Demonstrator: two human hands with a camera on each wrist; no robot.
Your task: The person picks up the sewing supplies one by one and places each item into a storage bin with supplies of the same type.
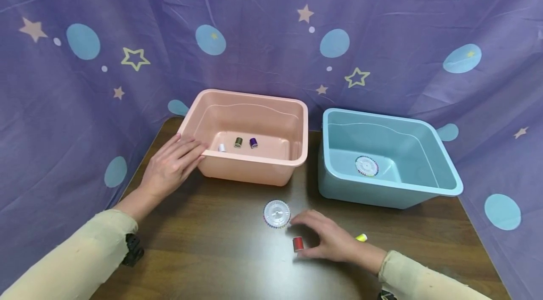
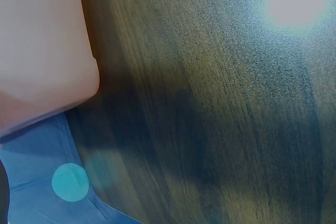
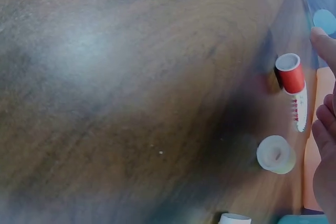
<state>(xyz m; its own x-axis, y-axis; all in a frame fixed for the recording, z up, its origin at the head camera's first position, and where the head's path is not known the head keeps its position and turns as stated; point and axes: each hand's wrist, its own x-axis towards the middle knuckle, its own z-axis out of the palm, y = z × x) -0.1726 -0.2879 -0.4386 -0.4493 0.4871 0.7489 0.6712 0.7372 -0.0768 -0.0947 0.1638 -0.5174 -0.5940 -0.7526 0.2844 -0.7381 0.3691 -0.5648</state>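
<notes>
My left hand (image 1: 174, 161) rests on the front left corner of a pink bin (image 1: 250, 159), fingers laid over its rim. My right hand (image 1: 328, 238) is low over the table, thumb and fingers spread apart around a red thread spool (image 1: 298, 244). In the right wrist view the red spool (image 3: 292, 77) stands clear of the fingers. Just beyond the fingertips lies a clear wheel of pins (image 1: 276, 213) with coloured heads. Partly behind the right wrist is a yellow thread spool (image 1: 361, 237). A pale round-ended spool (image 3: 275, 155) shows only in the right wrist view.
Inside the pink bin lie a white spool (image 1: 222, 147), a green spool (image 1: 238, 142) and a purple spool (image 1: 253, 143). To its right stands a blue bin (image 1: 390, 191) holding another pin wheel (image 1: 366, 166). A purple curtain (image 1: 263, 17) hangs behind the wooden table (image 1: 203, 238).
</notes>
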